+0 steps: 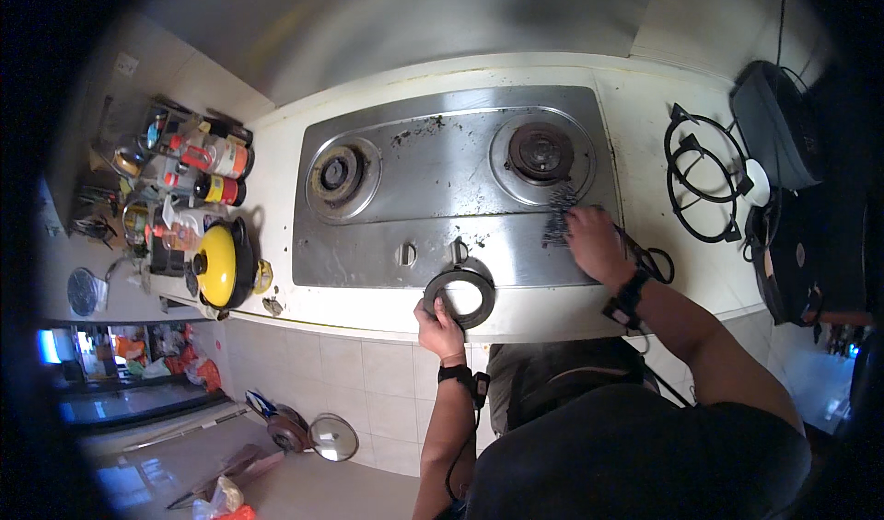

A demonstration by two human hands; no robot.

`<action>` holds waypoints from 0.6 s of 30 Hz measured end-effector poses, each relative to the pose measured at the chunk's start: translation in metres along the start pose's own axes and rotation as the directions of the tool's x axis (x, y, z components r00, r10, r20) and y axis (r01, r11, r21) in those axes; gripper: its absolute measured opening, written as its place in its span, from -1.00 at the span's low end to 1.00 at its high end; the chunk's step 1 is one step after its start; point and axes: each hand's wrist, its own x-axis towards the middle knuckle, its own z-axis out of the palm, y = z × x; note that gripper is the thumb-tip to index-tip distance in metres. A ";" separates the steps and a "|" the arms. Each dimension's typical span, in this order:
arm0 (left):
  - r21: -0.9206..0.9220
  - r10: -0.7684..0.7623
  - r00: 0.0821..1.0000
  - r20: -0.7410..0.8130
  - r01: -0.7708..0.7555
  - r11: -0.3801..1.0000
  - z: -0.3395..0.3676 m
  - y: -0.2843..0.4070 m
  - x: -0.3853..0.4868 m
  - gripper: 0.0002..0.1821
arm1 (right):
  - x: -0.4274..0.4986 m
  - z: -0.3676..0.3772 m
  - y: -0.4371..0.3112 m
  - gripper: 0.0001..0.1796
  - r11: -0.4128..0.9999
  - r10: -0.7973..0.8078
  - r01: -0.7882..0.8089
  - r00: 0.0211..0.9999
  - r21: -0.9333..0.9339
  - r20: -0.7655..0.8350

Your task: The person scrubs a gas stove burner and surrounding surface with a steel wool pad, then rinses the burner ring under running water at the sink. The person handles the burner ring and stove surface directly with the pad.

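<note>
A dark metal ring (459, 299), probably a burner part, is held in my left hand (440, 327) at the front edge of the stainless steel gas cooktop (428, 195). My right hand (595, 240) grips a dark bristly brush (559, 216) over the cooktop, just in front of the right burner (541, 152). The left burner (336, 173) has a stained, brownish ring around it. Dark crumbs and specks lie on the steel between the burners and near the knobs (406, 254).
Black pan supports (704, 168) lie on the white counter at the right, beside a dark grey container (780, 126). Bottles (228, 157) and a black pot with a yellow lid (215, 264) stand at the left. A steel panel rises behind the cooktop.
</note>
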 end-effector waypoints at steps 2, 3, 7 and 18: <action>-0.021 -0.039 0.999 0.032 0.040 0.999 0.000 -0.003 0.000 -0.66 | 0.027 0.022 -0.031 -0.77 0.998 -0.044 0.046 0.997 0.031 -0.062; -0.071 -0.026 0.999 0.033 0.028 0.997 0.000 -0.004 0.000 -0.67 | 0.049 0.033 -0.051 -0.81 0.997 -0.068 0.069 0.996 0.020 -0.051; -0.259 -0.057 0.986 0.160 0.098 0.961 -0.005 -0.013 0.004 -0.66 | 0.141 0.051 -0.123 -0.75 0.917 -0.277 0.266 0.961 0.297 -0.005; -0.369 -0.153 0.988 0.021 0.150 0.917 -0.090 -0.092 0.119 -0.66 | 0.029 -0.001 -0.052 -0.51 0.998 0.034 -0.033 0.999 -0.045 0.016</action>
